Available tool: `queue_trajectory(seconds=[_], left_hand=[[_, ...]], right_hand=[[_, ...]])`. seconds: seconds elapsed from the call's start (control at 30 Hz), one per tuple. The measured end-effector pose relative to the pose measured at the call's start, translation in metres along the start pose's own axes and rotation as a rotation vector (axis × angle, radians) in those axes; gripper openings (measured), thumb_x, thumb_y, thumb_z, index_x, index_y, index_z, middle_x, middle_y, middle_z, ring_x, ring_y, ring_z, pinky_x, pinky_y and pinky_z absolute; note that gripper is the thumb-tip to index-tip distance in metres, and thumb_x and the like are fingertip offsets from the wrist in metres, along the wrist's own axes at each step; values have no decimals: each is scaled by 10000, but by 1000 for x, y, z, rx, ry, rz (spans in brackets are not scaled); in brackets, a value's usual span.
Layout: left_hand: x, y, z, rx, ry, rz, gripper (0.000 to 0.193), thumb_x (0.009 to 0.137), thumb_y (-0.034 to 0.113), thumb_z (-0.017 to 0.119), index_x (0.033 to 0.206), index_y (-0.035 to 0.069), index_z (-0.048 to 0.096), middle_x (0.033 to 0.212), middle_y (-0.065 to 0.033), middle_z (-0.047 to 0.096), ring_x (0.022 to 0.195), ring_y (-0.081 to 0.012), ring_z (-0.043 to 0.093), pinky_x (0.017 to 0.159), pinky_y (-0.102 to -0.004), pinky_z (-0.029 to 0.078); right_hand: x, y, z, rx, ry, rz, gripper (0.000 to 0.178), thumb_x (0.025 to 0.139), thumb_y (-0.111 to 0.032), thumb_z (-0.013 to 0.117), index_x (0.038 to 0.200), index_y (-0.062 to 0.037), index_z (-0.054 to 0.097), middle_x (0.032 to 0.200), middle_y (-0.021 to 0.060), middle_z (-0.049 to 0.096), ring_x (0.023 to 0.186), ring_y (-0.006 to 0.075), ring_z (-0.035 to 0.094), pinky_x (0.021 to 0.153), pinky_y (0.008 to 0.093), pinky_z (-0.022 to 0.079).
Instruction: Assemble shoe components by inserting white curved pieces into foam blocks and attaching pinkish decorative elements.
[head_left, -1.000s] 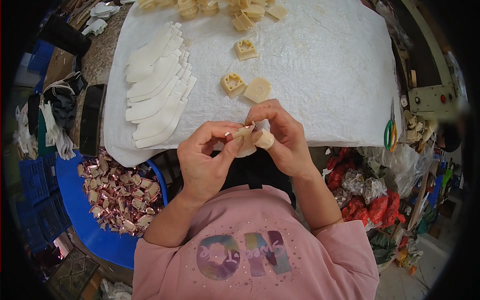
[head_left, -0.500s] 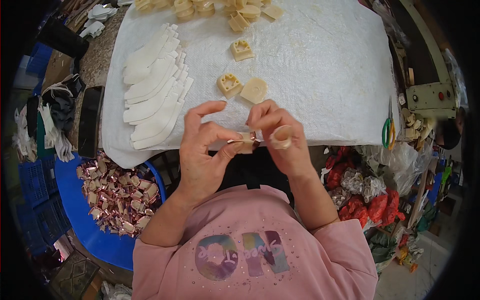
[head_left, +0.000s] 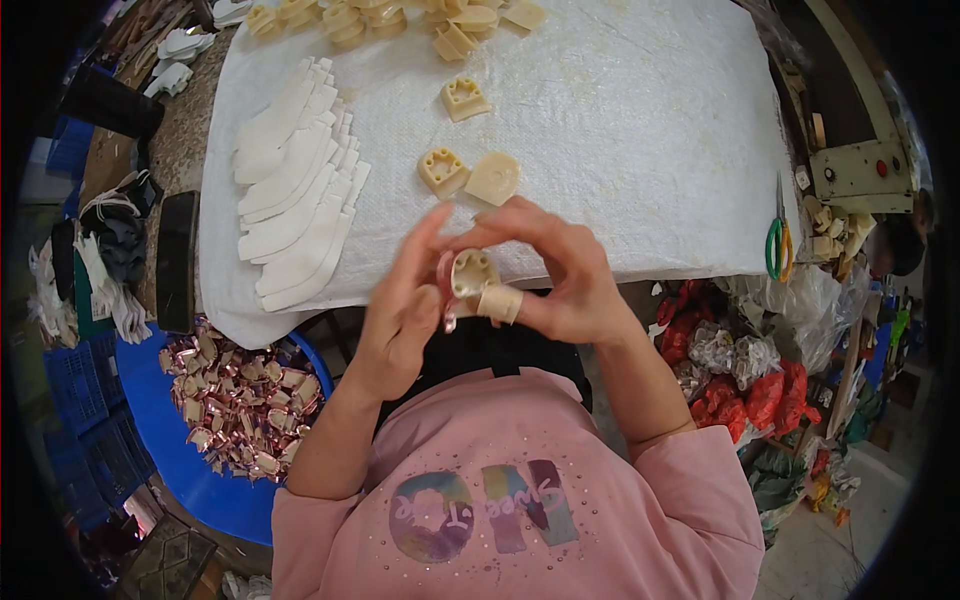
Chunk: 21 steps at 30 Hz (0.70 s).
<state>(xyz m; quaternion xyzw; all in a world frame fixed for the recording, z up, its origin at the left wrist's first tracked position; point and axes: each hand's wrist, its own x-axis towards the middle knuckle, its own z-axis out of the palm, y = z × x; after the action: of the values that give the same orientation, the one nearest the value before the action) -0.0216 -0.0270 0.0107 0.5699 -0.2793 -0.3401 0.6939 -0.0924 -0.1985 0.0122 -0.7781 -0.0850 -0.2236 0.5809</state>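
Between my two hands, just off the table's front edge, is a small cream plastic shoe heel [head_left: 473,270] with shiny pink material along its left side. My left hand [head_left: 392,325] grips it from the left, fingers slightly blurred. My right hand [head_left: 570,265] curls around it from the far side and the right; a beige band [head_left: 500,303] wraps its thumb. Beyond my fingers lie two loose cream heels, one hollow side up [head_left: 443,173] and one flat side up [head_left: 493,179]. Another heel [head_left: 465,99] sits farther back.
Overlapping curved white strips [head_left: 300,200] lie on the white-covered table [head_left: 620,150], with piled cream heels [head_left: 380,20] at the back. A blue basin [head_left: 150,400] holds pink metallic pieces [head_left: 250,400]. Scissors [head_left: 777,245] hang at the right edge; a dark phone-like slab [head_left: 179,262] stands left.
My right hand has closed in from the right onto the heel. The heel has turned, so its hollow side now faces up. The view has shifted slightly.
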Motion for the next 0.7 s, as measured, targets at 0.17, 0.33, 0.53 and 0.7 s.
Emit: queue_trajectory(seconds=[0.17, 0.33, 0.53, 0.7], left_hand=[[2, -4, 11, -269, -9, -109, 481, 949, 237, 321, 1363, -1, 263, 1022, -86, 523, 820, -102, 517, 712, -218, 423], [-2, -9, 18, -157, 130, -10, 477, 918, 250, 366, 1315, 14, 249, 913, -99, 537, 795, -130, 537, 690, -244, 447], [0, -5, 27, -196, 63, 78, 721, 946, 516, 334, 1368, -37, 143, 1031, -131, 506, 791, -120, 548, 664, -225, 458], [-1, -2, 29, -29, 5, 118, 798, 913, 577, 332, 1361, -55, 142, 1000, -129, 502, 650, -97, 546, 542, -189, 444]], right_hand=[[-8, 4, 14, 41, -33, 42, 482, 684, -43, 724, 1138, -90, 566, 1030, 81, 612, 844, 232, 552, 756, 321, 460], [-12, -4, 24, -200, 62, -13, 332, 799, -115, 653, 1120, -101, 570, 1123, 123, 477, 839, 221, 510, 672, 307, 488], [7, -17, 16, 679, -49, 756, 204, 930, -240, 517, 1012, -60, 564, 851, 81, 578, 459, 98, 547, 367, 193, 461], [0, -6, 14, 680, -149, 581, 133, 899, -188, 562, 883, -56, 566, 745, 54, 583, 496, 97, 576, 360, 195, 461]])
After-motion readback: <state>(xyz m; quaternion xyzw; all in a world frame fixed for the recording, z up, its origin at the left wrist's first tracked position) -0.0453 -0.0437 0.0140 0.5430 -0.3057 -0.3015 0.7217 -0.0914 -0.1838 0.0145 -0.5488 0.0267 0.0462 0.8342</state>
